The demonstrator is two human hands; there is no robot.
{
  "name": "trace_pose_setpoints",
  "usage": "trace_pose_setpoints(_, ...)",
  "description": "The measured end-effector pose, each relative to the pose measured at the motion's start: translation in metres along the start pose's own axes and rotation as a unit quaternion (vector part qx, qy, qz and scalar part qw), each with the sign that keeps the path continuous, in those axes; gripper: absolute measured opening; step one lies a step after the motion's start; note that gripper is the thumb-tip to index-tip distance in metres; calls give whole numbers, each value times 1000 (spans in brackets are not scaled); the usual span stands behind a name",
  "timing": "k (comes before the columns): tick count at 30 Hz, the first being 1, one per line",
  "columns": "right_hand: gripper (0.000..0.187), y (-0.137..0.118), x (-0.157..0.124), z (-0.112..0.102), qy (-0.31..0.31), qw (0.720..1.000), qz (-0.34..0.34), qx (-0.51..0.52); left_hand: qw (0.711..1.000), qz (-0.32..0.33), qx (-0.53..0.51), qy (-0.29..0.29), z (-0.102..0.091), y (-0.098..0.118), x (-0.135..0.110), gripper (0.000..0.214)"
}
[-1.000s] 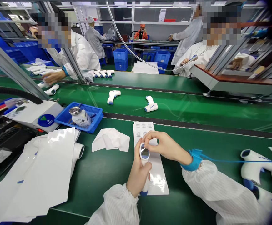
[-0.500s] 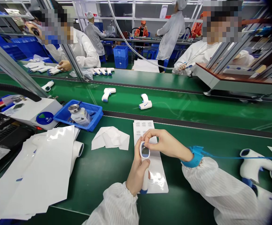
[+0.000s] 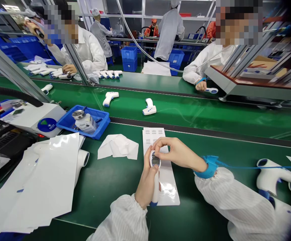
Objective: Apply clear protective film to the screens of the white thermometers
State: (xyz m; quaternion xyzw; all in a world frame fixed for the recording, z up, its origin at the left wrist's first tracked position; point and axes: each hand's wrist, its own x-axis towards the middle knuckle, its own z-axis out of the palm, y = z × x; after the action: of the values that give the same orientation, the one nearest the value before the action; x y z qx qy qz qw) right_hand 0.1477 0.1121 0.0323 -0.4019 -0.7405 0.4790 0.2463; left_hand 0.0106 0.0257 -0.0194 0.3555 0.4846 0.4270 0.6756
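Note:
My left hand [image 3: 147, 182] is wrapped round a white infrared thermometer [image 3: 156, 189] with a blue base, its small display facing up at me. The left thumb lies on the lower edge of the display. My right hand [image 3: 172, 151], wearing a blue wrist strap [image 3: 208, 166], is bent over the display end, fingers closed and touching the rim there. Whether something thin is pinched between those fingertips is hidden. Beneath both hands lies a white label sheet [image 3: 169, 190] with small printed labels at its far end.
A crumpled white cloth [image 3: 117, 146] and a blue tray [image 3: 97, 134] holding a metal-topped bottle [image 3: 85, 122] lie left, beside white sheets [image 3: 42, 180]. More thermometers [image 3: 273, 174] rest at right. Two thermometers [image 3: 150, 107] lie on the green conveyor belt [image 3: 198, 117]; co-workers sit beyond it.
My left thumb has slid up onto the display; my right hand stays almost still. The thermometers on the belt have shifted left. The co-worker at right now holds a thermometer lower, near the belt.

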Motion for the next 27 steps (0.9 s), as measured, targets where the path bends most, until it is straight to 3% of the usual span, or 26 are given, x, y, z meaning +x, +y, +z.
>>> trace_pose_setpoints(12, 11, 1, 1, 6, 24, 999, 20, -9, 999, -18, -27, -3, 1, 2, -2, 59)
trace_pose_setpoints(20, 11, -4, 1, 8, 42, 997, 24, -56, 995, -41, -36, 82, 8, 19, 11, 44)
trace_pose_setpoints(23, 2, -2, -1, 9, 51, 998, 35, -10, 994, -43, -12, 96, 7, 24, 13, 36)
trace_pose_setpoints(27, 18, -1, -9, 12, 72, 991, 55, 98, 992, -5, 31, 125, 7, 32, 2, 30)
